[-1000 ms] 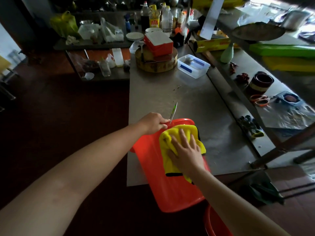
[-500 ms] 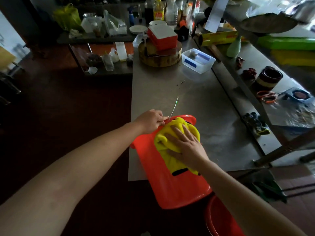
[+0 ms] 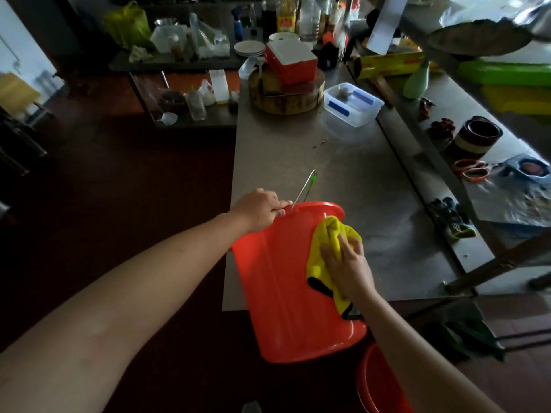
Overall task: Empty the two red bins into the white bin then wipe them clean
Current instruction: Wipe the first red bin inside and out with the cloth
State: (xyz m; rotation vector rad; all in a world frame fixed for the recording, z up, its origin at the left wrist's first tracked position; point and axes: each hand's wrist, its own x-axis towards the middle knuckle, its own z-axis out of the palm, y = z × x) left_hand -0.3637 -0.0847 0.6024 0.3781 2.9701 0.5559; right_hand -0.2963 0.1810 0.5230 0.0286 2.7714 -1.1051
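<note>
A red bin (image 3: 280, 281) lies tipped on its side over the near edge of the steel table (image 3: 357, 186), its base pointing toward me. My left hand (image 3: 262, 208) grips its rim at the far left, by the thin wire handle (image 3: 304, 189). My right hand (image 3: 347, 263) presses a yellow cloth (image 3: 329, 242) flat against the bin's upper right side. A second red bin (image 3: 378, 383) shows partly at the bottom, below the table edge. The white bin is not in view.
On the far end of the table stand a round wooden block (image 3: 286, 96) with a red-and-white box (image 3: 292, 62) on it, and a clear plastic tub (image 3: 353, 104). A lower shelf on the right holds a dark bowl (image 3: 477, 135), scissors and gloves. Dark floor lies to the left.
My right hand and the yellow cloth have slid from the middle of the bin's side to its right side. My left hand keeps its grip on the rim.
</note>
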